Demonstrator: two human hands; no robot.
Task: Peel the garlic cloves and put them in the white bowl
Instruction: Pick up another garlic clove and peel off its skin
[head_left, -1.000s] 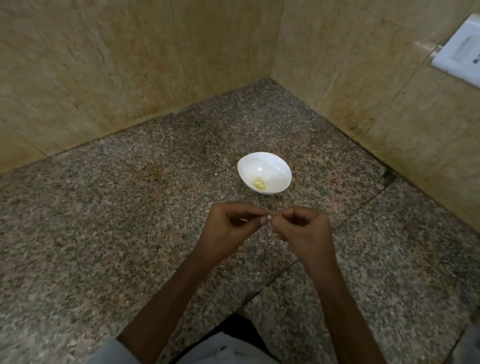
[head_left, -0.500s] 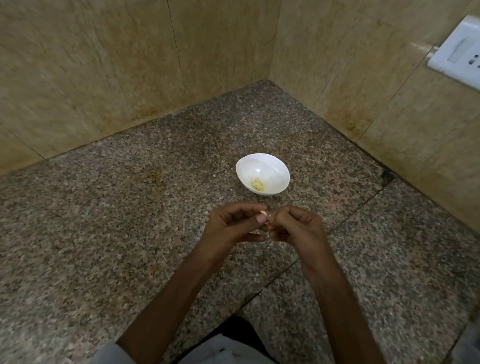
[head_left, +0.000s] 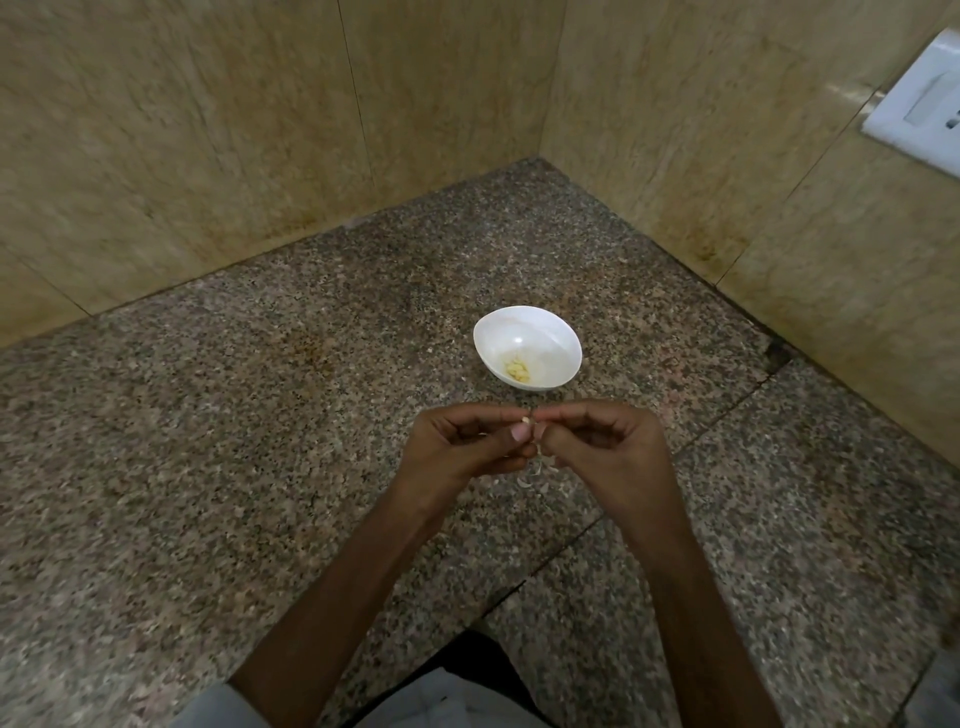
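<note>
Both my hands meet just on my side of the white bowl (head_left: 545, 338), close to its near rim but not touching it. Slightly left of the bowl's middle, my left hand (head_left: 467, 447) is curled, thumb and forefinger pinching one end of a small garlic clove (head_left: 527, 417). The clove hangs in the air straight in front of the bowl. So little of it shows between my fingertips that I cannot tell how much skin is left on it. Beyond it, at the bottom of the bowl, lies a small pale-yellow heap of peeled cloves (head_left: 518, 370), so I judge the job under way and this clove not finished. On the granite counter (head_left: 260, 467), nearer to me than the bowl, pale skin scraps (head_left: 525, 480) lie scattered under my fingertips. A little right of the bowl's middle, my right hand (head_left: 608, 452) is curled too, thumb and forefinger nipping the clove's other end. To do this well, I think the left should hold the clove firm while a right nail catches a loose edge of skin and draws it off in strips. The pull should go down towards the scraps and not over the bowl, so that no skin lands among the clean cloves. Too hard a squeeze could shoot the clove out. Far right of the bowl, high on the tiled wall, sits a white wall socket (head_left: 919, 109).
</note>
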